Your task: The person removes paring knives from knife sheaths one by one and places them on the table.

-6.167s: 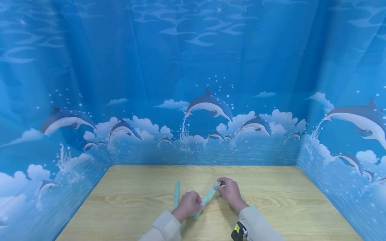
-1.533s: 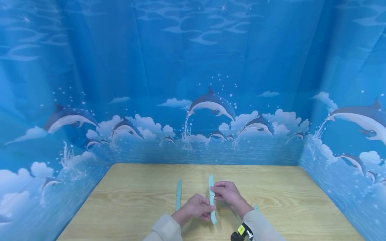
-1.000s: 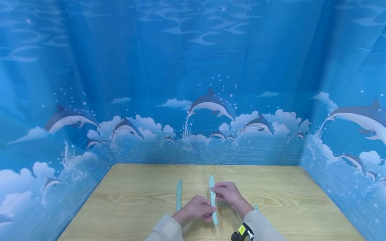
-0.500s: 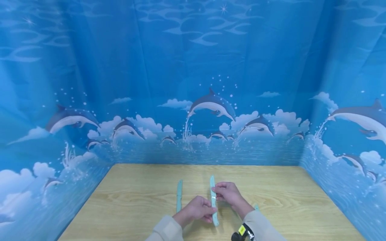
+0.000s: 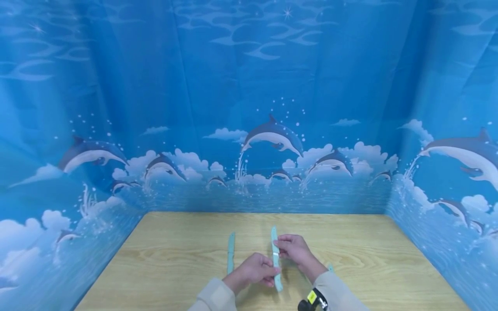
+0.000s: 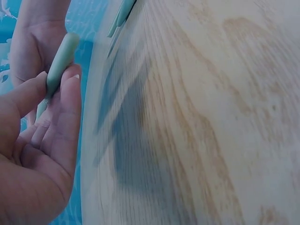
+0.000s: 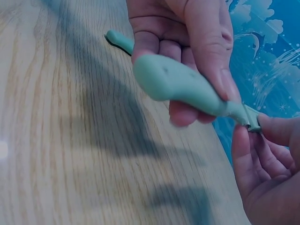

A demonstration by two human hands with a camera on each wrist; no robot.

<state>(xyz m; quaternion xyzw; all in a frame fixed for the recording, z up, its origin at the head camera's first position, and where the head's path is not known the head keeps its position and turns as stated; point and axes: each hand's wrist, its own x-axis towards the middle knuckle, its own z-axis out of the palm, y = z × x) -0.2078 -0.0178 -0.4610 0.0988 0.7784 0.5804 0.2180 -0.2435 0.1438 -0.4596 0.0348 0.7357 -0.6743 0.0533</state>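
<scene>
Both hands hold one slim mint-green knife [image 5: 276,259], raised above the table and pointing away from me. My left hand [image 5: 254,268] pinches its near half, the rounded handle, between thumb and fingers. My right hand [image 5: 295,249] pinches the far half. A small bright glint shows where the halves meet. In the right wrist view, the handle [image 7: 180,84] narrows to a neck, and a slotted part begins beside the right thumb; I cannot tell whether the halves are joined. A second mint-green knife [image 5: 231,252] lies left of my left hand, its near end hidden.
On the wooden table [image 5: 175,242], a mint-green tip [image 5: 330,268] shows beside my right forearm. The left wrist view has mint-green pieces [image 6: 123,16] there. A black device [image 5: 309,300] is on the right wrist. A blue dolphin-print curtain [image 5: 218,108] encloses the table.
Six seconds ago the held knife slanted, its far end to the right; now it points nearly straight away. My left hand changed its grip. During the last second the hands barely moved.
</scene>
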